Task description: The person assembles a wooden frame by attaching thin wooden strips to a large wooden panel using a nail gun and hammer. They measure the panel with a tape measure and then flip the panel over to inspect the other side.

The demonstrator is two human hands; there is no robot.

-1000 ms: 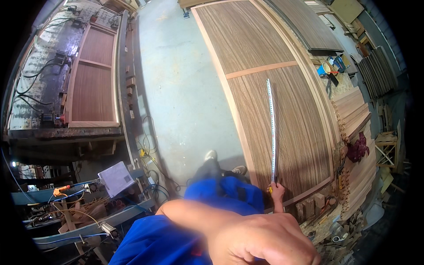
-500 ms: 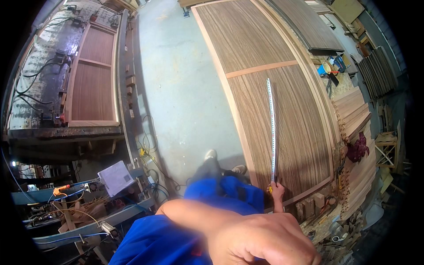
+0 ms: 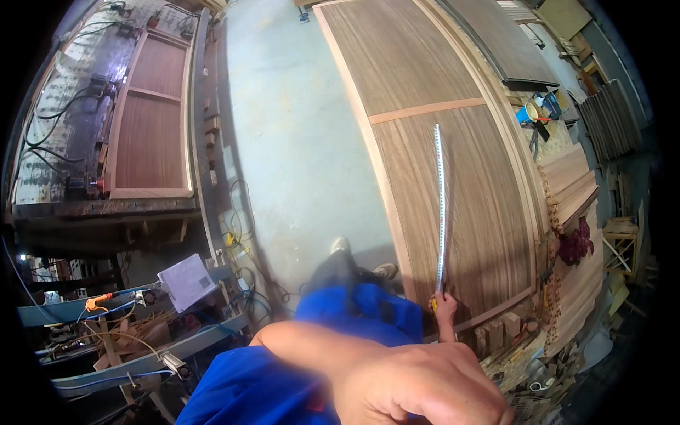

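Note:
My right hand (image 3: 445,306) reaches down to the near end of a long brown veneered door panel (image 3: 418,85) lying flat, and grips the yellow case of a tape measure. The tape's white blade (image 3: 440,205) runs straight up the panel away from me, ending just below a pale cross strip (image 3: 425,110). My left hand (image 3: 418,386) is very close to the camera at the bottom, fingers curled under; the frame edge hides whatever may be in it. Its bare forearm (image 3: 304,347) comes in from the left over my blue clothing (image 3: 354,312).
Grey concrete floor (image 3: 297,142) lies left of the panel, with cables near my shoes (image 3: 341,245). A second framed door (image 3: 152,120) rests on a bench at the left. Stacked wood strips (image 3: 574,184), offcut blocks (image 3: 510,327) and a blue cup (image 3: 524,113) crowd the right. A cluttered workbench (image 3: 142,319) stands lower left.

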